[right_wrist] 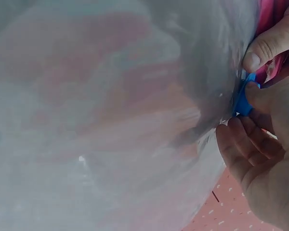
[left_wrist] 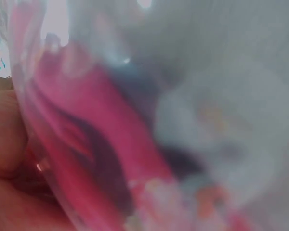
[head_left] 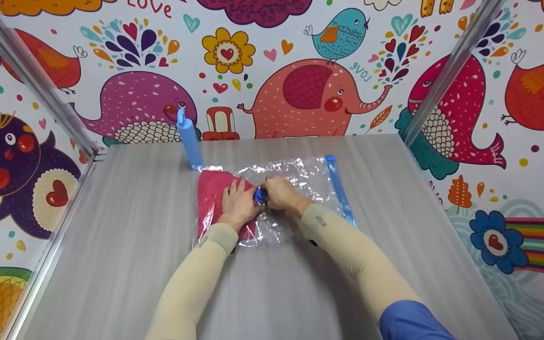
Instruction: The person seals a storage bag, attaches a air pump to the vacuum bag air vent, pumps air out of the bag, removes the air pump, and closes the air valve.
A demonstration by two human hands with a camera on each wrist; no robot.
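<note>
A clear plastic storage bag (head_left: 312,182) lies on the table with a folded pink-red cloth (head_left: 211,191) inside its left part. My left hand (head_left: 240,204) rests on the bag over the cloth, fingers extended, its thumb beside the blue valve (head_left: 260,195). From the right, my right hand (head_left: 282,191) pinches the valve's blue cap (right_wrist: 243,101) between thumb and forefinger. Whether the cap is seated or lifted, I cannot tell. In the left wrist view, blurred bag film covers most of the pink cloth (left_wrist: 101,110).
A light blue hand pump (head_left: 189,141) stands upright behind the bag's left corner. Along the bag's right edge runs a blue zip strip (head_left: 340,189) with a slider (head_left: 330,158) at its far end. Cartoon-printed panels (head_left: 229,94) and metal posts border the grey table (head_left: 125,212).
</note>
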